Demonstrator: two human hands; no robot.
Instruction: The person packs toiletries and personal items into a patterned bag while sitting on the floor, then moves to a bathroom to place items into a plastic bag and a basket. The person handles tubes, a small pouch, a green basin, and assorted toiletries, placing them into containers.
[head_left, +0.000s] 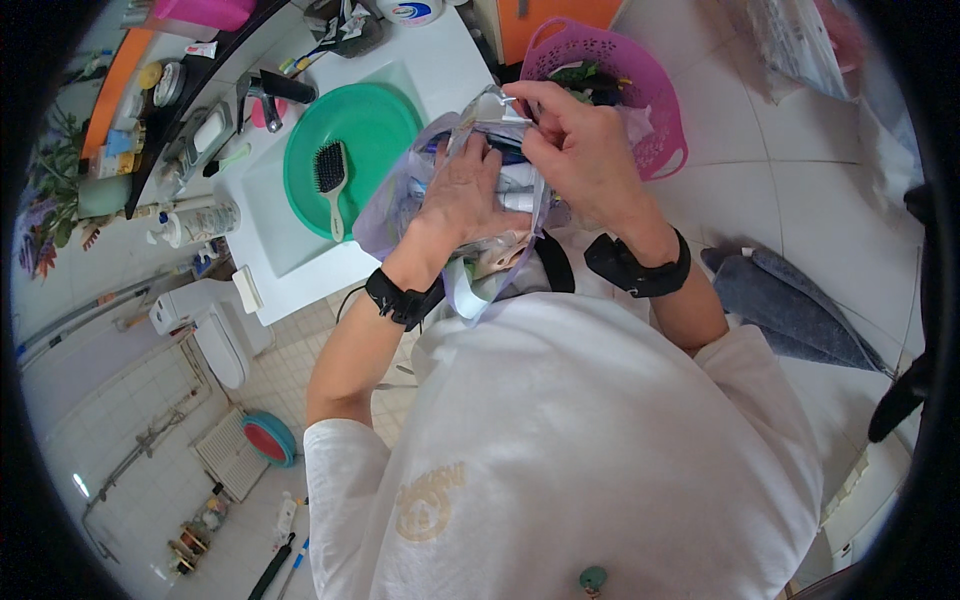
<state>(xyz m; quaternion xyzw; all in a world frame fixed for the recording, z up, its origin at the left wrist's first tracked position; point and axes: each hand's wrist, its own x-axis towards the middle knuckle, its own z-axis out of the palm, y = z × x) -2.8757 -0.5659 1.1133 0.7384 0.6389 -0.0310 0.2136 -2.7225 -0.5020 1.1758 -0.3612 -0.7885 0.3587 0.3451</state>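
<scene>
A translucent purple plastic bag (380, 214), its top spread wide, is in front of my body beside the washbasin counter. My left hand (469, 187) reaches into it, thumb spread over the contents; its fingertips are partly hidden among them. With bent fingers, my right hand (577, 150) pinches the bag's shiny rim at the far right side. White tubes or bottles (517, 187) and dark blue packages show between the hands. A beige item (506, 255) lies near the bag's close edge. Each wrist wears a black strap.
A green plastic basin (382, 150) sits in the white sink (274, 247), holding a paddle hairbrush (331, 176). Right of the counter stands a pink perforated basket (664, 142) with things inside. A black faucet (274, 90), a pump bottle (199, 225) and a grey cloth (787, 300) are around.
</scene>
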